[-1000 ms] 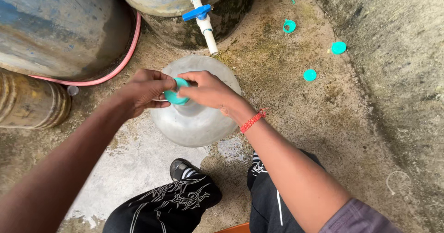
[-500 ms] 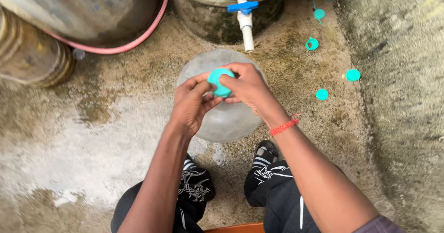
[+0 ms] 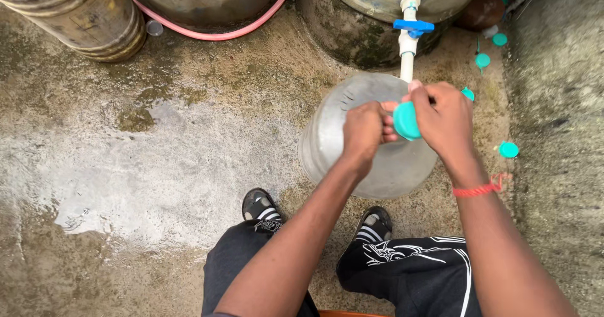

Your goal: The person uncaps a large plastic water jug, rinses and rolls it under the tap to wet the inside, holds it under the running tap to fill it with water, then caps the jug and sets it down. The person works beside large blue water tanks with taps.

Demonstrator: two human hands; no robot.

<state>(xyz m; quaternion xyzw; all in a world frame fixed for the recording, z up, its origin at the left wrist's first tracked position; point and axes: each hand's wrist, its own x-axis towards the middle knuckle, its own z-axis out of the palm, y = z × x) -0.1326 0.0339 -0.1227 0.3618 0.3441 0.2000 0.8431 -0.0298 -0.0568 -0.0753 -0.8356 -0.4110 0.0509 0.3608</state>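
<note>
Nearest me, my sandals (image 3: 264,209) stand on the wet concrete floor (image 3: 157,166). Since half a second ago my view has swung left, so the jug (image 3: 352,147) now sits right of centre, and both hands have stayed at its mouth. My left hand (image 3: 363,130) is curled shut around the neck; my right hand (image 3: 443,117) pinches the teal cap (image 3: 406,120) against it. I judge the capping not yet finished. The jug stands upright, long axis vertical, mouth toward me. Just beyond is the white tap (image 3: 408,40) with its blue handle. Loose caps (image 3: 508,149) lie on the floor to the right.
</note>
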